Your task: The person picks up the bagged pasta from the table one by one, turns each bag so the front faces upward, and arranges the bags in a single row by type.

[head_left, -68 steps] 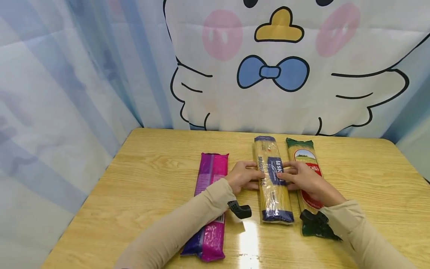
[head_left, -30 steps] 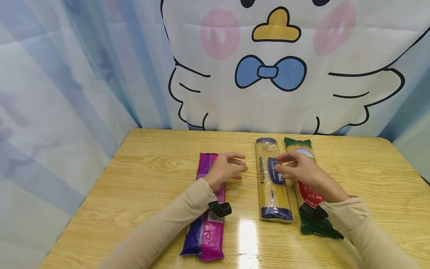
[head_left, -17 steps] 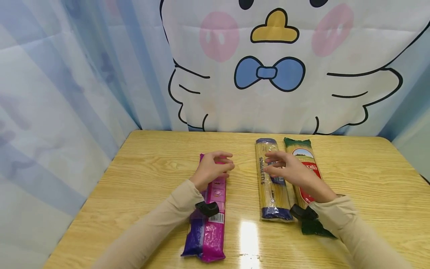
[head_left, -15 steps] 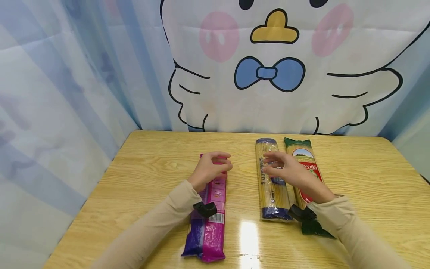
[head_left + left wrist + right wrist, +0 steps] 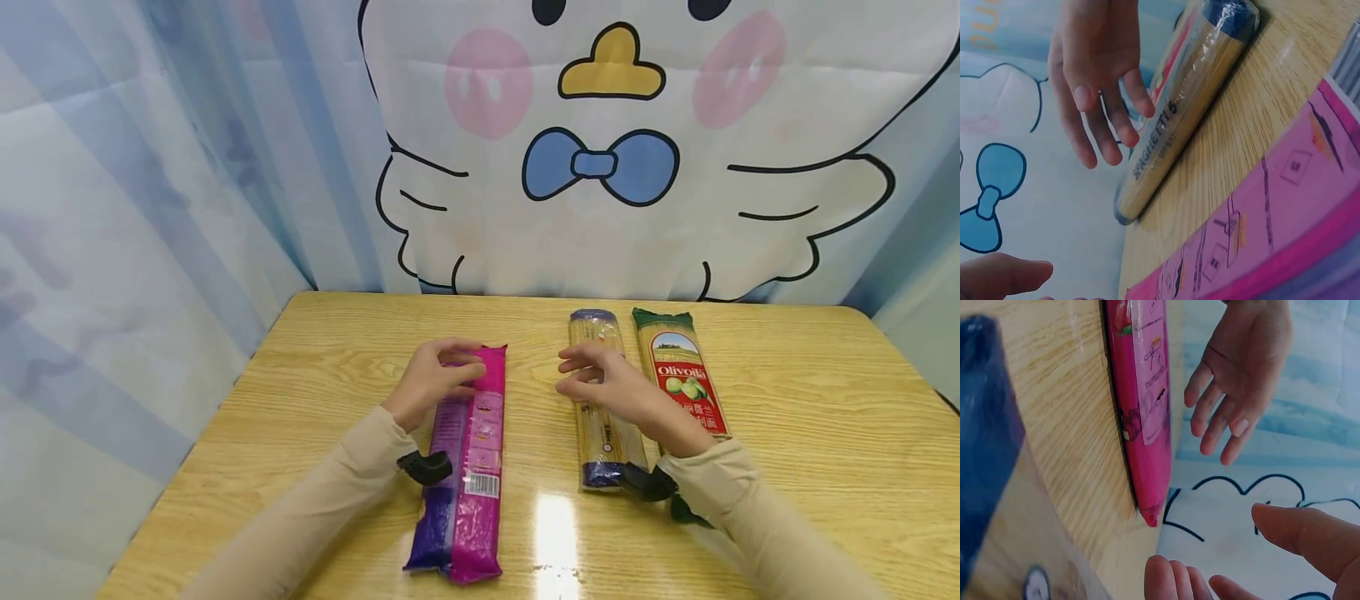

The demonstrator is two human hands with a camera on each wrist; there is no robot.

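Note:
Three long packs lie on the table. A pink and purple pack (image 5: 480, 450) is on the left, printed with a barcode. In the middle is a clear spaghetti pack (image 5: 611, 437) with dark blue ends; a green-ended spaghetti pack (image 5: 686, 375) with a red label lies to its right. My left hand (image 5: 431, 379) hovers over the upper left side of the pink pack, fingers loosely bent, holding nothing. Above the middle spaghetti pack hangs my right hand (image 5: 630, 396), also holding nothing, and it hides part of that pack. Both wrist views show the hands apart from the packs.
The wooden table (image 5: 337, 358) bears the packs, with bare wood between the pink pack and the middle one. A printed curtain (image 5: 420, 192) hangs behind and to the left. Each wrist carries a small black device.
Both hands have let go of the middle spaghetti pack and moved left. The left is now over the pink pack, the right over the middle one. The packs stay about where they were.

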